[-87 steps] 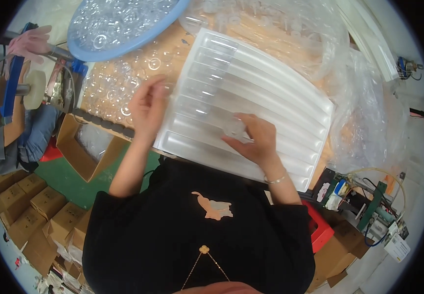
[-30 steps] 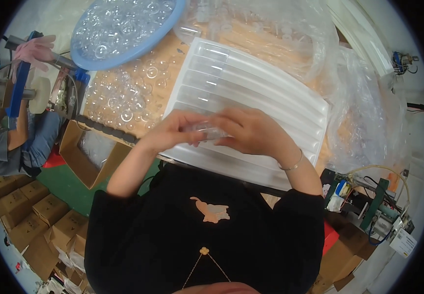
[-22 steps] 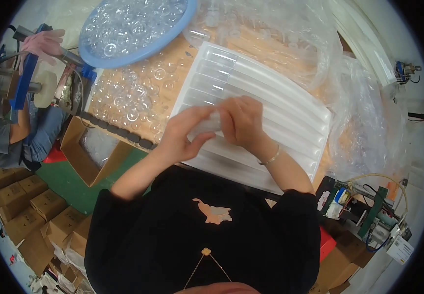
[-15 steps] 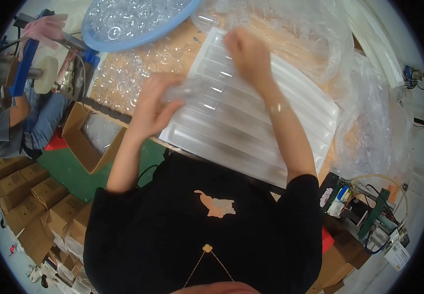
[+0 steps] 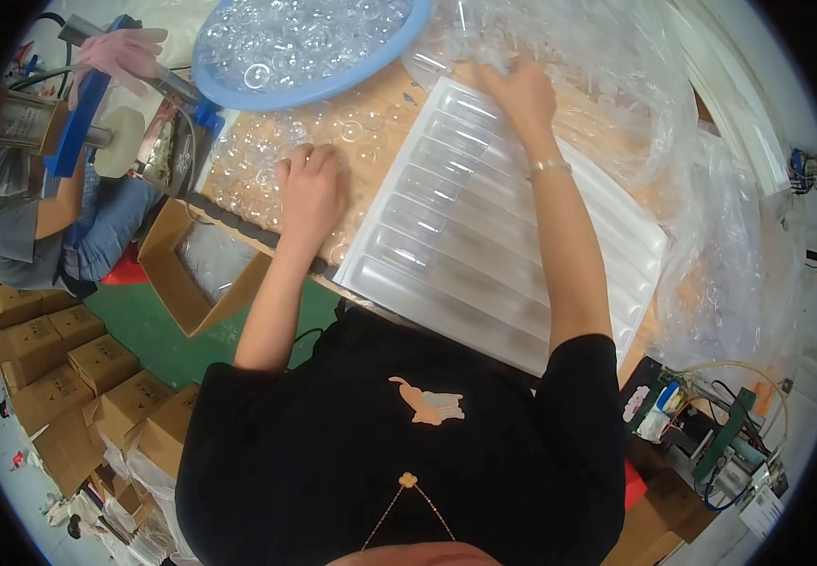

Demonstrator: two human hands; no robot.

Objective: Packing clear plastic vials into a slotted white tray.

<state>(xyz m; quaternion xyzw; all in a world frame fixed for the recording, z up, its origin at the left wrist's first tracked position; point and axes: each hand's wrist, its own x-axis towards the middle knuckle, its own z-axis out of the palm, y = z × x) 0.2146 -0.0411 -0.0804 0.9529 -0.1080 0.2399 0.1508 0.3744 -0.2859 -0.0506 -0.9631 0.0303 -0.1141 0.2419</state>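
left hand (image 5: pixel 312 191): palm down, fingers loosely curled, resting on the loose clear plastic pieces (image 5: pixel 267 160) spread over the wooden table (image 5: pixel 385 104), just left of the tray; whether the fingers pinch one cannot be told.
right hand (image 5: pixel 520 90): stretched far forward, at the far end of the tray and the edge of the crinkled clear plastic bag (image 5: pixel 607 66); fingers bent downward at the bag's contents; what they grip, if anything, cannot be told. a thin bracelet (image 5: pixel 548 167) sits on the wrist.
tray (image 5: pixel 484 236): white translucent moulded plastic, with long parallel channels, lying flat and slanted on the table in front of the person, between the two forearms; the right forearm crosses over it.
round clear pieces: small transparent dome-like shells, scattered on the table under and around the left hand.
blue basin (image 5: pixel 309 47): round, at the far left of the table, filled with the same clear pieces.
bag: large, transparent, heaped at the far right, touching the tray's far edge.
open cardboard box (image 5: pixel 203 267): below the table edge on the left, lined with clear plastic.
stacked brown cartons (image 5: pixel 69 368): on the floor at lower left.
another person (image 5: pixel 45 226): seated at far left in blue trousers and grey top, beside a blue-handled machine (image 5: pixel 74 118).
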